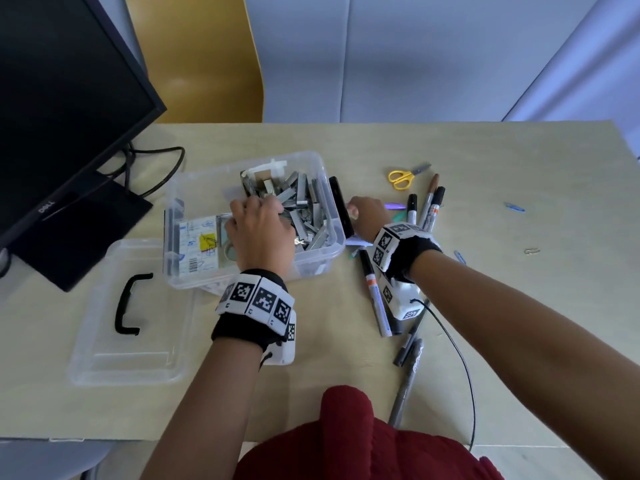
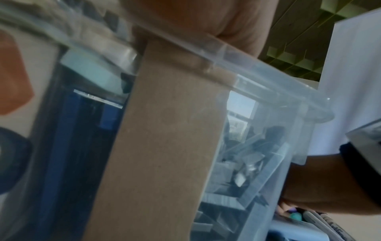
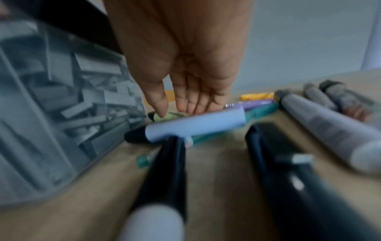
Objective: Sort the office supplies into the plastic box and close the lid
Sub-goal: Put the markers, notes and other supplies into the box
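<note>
l hand in plastic box, grip unclear, r hand fingers straight, just right of box

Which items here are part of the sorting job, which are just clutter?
Job: plastic box, lid, staple strips, markers, scissors, paper clips, left hand, right hand.
Not job: monitor, cables, chair.
</note>
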Tool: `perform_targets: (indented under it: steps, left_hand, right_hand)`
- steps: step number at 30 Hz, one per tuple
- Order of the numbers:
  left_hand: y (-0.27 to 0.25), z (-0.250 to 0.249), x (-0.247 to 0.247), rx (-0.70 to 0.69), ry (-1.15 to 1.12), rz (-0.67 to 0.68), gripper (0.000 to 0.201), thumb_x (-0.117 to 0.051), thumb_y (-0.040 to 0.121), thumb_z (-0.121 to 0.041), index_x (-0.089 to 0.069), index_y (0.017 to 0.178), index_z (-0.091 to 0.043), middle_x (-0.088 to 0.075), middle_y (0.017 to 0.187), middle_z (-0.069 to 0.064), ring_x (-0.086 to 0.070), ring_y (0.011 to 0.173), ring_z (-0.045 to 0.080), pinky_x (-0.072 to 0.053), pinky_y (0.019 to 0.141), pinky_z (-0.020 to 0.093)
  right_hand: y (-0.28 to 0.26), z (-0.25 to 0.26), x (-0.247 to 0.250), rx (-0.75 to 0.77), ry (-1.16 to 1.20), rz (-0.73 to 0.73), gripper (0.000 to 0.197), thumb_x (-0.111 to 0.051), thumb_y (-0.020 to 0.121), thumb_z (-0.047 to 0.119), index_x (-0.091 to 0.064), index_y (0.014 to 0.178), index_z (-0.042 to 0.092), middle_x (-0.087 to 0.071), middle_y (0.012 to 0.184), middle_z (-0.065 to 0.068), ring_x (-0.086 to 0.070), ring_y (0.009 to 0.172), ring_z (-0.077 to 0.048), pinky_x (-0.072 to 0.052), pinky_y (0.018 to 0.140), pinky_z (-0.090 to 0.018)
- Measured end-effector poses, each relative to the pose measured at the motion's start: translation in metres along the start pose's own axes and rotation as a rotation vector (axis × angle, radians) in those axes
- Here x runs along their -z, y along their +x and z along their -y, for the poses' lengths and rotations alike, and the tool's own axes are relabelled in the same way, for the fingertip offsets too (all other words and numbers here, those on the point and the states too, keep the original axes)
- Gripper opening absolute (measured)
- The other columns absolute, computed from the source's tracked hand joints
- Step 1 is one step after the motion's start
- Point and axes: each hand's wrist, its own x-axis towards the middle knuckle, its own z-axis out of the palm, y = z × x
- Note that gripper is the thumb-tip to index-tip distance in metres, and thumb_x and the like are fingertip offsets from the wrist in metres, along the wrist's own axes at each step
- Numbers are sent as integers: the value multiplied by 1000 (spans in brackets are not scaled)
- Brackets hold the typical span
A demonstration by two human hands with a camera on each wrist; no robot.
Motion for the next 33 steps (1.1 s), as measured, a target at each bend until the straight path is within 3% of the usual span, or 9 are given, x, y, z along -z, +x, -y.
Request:
perform_targets:
  steps: [3, 7, 11, 15, 18, 22, 24, 29, 33]
  left_hand:
    - [0, 0, -1, 2, 1, 0, 25, -41, 90, -8, -60, 106, -12, -58, 110, 7, -38, 115, 26, -31, 91, 38]
    - [1, 1, -1, 14, -12, 0, 24, -41, 90, -9, -59, 106, -13, -57, 111, 6, -38, 116, 26, -31, 92, 37]
    - [1, 1, 0, 19, -51, -7, 25, -41, 90, -8, -59, 106, -13, -58, 111, 6, -38, 116, 26, -32, 93, 38]
    - [2, -3, 1, 56, -191, -59, 26, -40, 92, -8, -62, 106, -13, -60, 111, 5, -42, 114, 25, -32, 91, 36]
    - [-2, -20, 6, 5, -526, -130, 19, -47, 93, -12, -63, 103, -8, -64, 107, 6, -52, 106, 22, -41, 93, 36]
    - [-4, -68, 14, 20, -945, 201, 35, -58, 89, -38, -56, 109, -9, -61, 100, 1, -58, 93, 12, -44, 85, 25]
    - [-3, -84, 15, 49, -1053, 241, 27, -57, 91, -34, -54, 100, -9, -58, 87, 1, -57, 81, 13, -44, 76, 26]
    - [-4, -90, 26, 39, -1111, 9, 7, -49, 91, -11, -42, 92, -11, -49, 73, 3, -50, 65, 14, -42, 63, 21]
    - [-14, -82, 33, -39, -921, -4, 11, -50, 85, -3, -41, 85, -9, -37, 64, -3, -38, 51, 6, -31, 46, 13]
  right_hand:
    - [1, 1, -10, -4, -169, 40, 27, -54, 83, 8, -57, 107, -3, -58, 115, -22, -54, 109, -34, -40, 88, -36]
    - [0, 3, -15, -94, -179, 106, 17, -57, 81, 7, -44, 70, 4, -53, 88, -21, -54, 108, -34, -39, 79, -35]
    - [-8, -6, -5, -194, 21, 16, 24, -48, 89, 6, -49, 109, -5, -53, 121, -25, -49, 113, -35, -39, 84, -35]
    - [-25, -12, 18, -162, 181, -143, 28, -43, 96, 15, -46, 113, -7, -56, 104, -24, -54, 96, -34, -32, 68, -30]
    - [-46, -2, 31, -27, 377, -270, 12, -42, 97, 17, -40, 99, 5, -49, 84, -15, -47, 74, -26, -35, 65, -31]
    - [-74, 21, 39, 299, 381, -275, 12, -48, 94, 7, -37, 89, 6, -38, 63, 5, -37, 57, -9, -28, 51, -19]
    - [-74, 20, 39, 341, 333, -242, 6, -50, 90, 1, -46, 94, -1, -41, 67, 4, -39, 62, -14, -26, 55, -24]
    - [-48, -17, 29, 229, 163, -138, 29, -44, 84, -8, -61, 105, 0, -59, 107, -15, -52, 90, -20, -35, 78, -17]
    - [-27, -28, 9, 276, -286, 122, 47, -45, 84, -3, -53, 128, 14, -50, 134, -3, -41, 126, -23, -34, 104, -37]
